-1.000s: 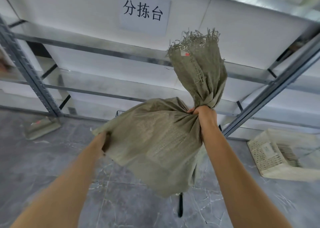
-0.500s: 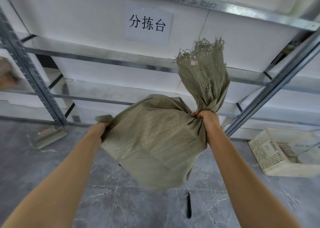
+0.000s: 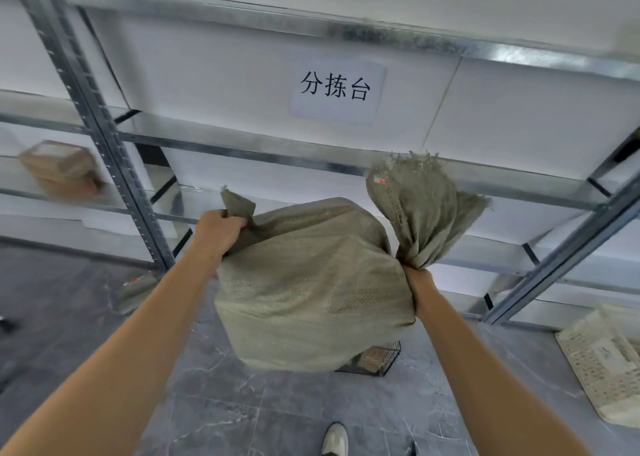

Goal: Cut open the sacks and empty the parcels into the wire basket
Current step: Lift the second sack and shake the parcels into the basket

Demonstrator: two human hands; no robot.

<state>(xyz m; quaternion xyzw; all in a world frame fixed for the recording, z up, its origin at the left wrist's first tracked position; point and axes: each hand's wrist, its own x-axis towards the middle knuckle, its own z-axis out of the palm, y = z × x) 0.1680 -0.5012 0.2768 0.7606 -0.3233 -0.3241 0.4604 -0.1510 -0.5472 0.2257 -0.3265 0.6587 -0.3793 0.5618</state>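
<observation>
A full grey-green woven sack (image 3: 311, 289) hangs in the air in front of me, held up between both arms. My left hand (image 3: 218, 229) grips a bottom corner of the sack at its upper left. My right hand (image 3: 417, 281) grips the bunched neck, and the frayed open end flares up above that fist. Behind and under the sack, only a corner of the black wire basket (image 3: 375, 358) shows on the floor, with something tan inside it.
A metal shelving rack (image 3: 114, 165) with a paper sign (image 3: 336, 88) stands ahead. A cardboard box (image 3: 59, 166) sits on a left shelf. A white plastic crate (image 3: 602, 362) lies on the floor at right. A shoe (image 3: 334, 440) shows below.
The sack has been swung up and levelled: my left hand rose with its corner, my right hand dropped. The wire basket has come into sight beneath it.
</observation>
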